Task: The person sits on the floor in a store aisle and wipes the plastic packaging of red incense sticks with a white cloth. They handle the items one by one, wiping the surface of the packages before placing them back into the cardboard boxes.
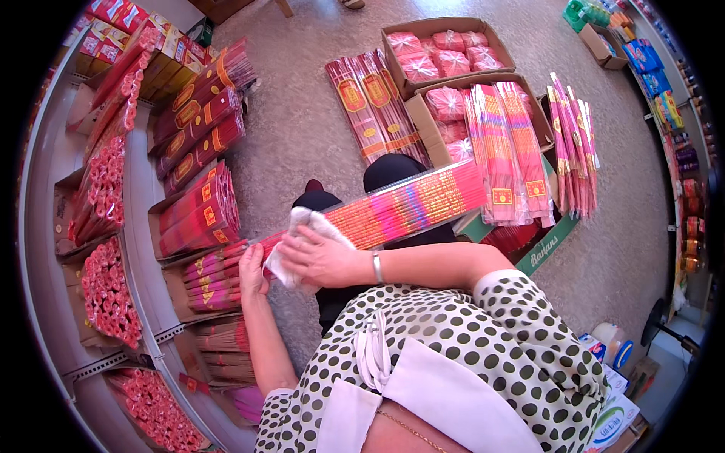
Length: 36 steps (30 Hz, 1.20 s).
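Across my lap slants a long flat pack of incense sticks (408, 204), pink with purple and gold bands under clear plastic. My left hand (254, 272) is closed around its lower left end, close to the shelf. A crumpled white cloth (291, 273) lies over the pack near that end. Pressing on the cloth, my right hand (321, 259) has its fingers curled over it, with a silver bracelet on the wrist. The cloth and palm hide part of the pack beneath them.
Shelves on the left hold bundled incense packs (208, 208) and red-tipped sticks (109, 294). Ahead stand cardboard boxes (445, 57) of pink wrapped bundles, more incense packs (377, 102) on the floor, and stacked packs (510, 151) over a green box (547, 245). Stocked shelves (676, 151) line the right.
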Each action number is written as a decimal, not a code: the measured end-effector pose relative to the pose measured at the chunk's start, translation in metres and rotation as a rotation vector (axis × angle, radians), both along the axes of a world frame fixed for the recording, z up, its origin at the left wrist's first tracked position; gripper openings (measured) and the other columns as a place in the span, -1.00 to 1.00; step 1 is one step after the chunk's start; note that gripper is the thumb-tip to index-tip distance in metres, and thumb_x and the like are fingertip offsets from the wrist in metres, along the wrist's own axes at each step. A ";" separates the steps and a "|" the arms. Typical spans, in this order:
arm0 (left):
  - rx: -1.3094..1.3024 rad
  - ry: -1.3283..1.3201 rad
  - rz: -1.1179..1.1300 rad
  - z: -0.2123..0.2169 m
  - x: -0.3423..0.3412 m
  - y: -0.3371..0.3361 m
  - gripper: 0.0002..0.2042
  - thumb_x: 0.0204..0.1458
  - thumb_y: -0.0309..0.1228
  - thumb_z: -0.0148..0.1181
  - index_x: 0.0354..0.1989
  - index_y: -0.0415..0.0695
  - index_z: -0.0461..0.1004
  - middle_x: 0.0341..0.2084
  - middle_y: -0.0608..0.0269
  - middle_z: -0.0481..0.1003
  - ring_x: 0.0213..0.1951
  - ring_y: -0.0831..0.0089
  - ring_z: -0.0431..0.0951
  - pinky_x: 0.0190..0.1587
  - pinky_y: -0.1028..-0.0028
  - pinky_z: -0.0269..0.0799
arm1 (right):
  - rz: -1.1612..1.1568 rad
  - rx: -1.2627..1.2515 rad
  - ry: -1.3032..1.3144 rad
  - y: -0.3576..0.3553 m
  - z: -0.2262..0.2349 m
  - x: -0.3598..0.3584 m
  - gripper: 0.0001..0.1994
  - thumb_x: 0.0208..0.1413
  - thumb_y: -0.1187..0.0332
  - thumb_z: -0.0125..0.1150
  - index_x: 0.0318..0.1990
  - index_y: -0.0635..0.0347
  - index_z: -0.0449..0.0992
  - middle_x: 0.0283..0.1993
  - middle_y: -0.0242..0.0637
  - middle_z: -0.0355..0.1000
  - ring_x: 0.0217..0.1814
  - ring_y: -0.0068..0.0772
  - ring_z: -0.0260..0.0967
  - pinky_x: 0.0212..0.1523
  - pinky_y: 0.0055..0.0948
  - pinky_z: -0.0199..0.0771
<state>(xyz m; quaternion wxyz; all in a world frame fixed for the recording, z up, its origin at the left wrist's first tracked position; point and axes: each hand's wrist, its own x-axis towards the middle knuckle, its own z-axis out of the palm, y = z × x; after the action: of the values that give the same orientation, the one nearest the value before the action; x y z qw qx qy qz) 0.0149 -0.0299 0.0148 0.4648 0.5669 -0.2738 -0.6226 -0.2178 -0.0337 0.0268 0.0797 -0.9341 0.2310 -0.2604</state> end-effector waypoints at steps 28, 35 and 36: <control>-0.046 -0.053 0.044 -0.010 0.011 0.001 -0.65 0.15 -0.15 -0.11 -0.17 -0.23 0.38 -0.23 0.14 0.47 -0.22 0.40 0.49 -0.12 0.41 0.41 | -0.190 -0.028 -0.008 -0.025 0.002 -0.016 -0.48 -0.07 0.23 0.05 0.07 0.27 0.23 0.16 -0.01 0.14 0.28 -0.06 0.00 0.21 0.07 -0.14; 0.079 0.329 0.147 0.002 0.012 0.006 -0.31 0.07 0.20 -0.37 0.03 -0.24 0.23 -0.03 0.10 0.35 -0.04 0.27 0.40 0.04 0.32 0.31 | 0.058 -0.142 -0.135 -0.015 0.006 0.063 -0.50 -0.08 0.28 -0.02 0.05 0.37 0.22 0.14 -0.02 0.16 0.26 -0.09 0.03 0.23 -0.05 -0.09; 0.057 0.389 0.094 -0.003 0.017 0.008 -0.33 0.06 0.18 -0.30 0.01 -0.24 0.26 -0.04 0.10 0.36 -0.04 0.29 0.40 0.02 0.33 0.32 | 0.075 -0.142 -0.131 -0.012 0.004 0.059 -0.49 -0.09 0.27 -0.01 0.04 0.37 0.22 0.15 -0.03 0.16 0.26 -0.09 0.03 0.24 -0.06 -0.10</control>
<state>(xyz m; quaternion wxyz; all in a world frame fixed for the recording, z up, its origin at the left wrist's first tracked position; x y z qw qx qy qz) 0.0318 -0.0219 0.0123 0.5214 0.4609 -0.1342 -0.7055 -0.1588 -0.0456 0.0309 0.0378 -0.9263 0.1712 -0.3334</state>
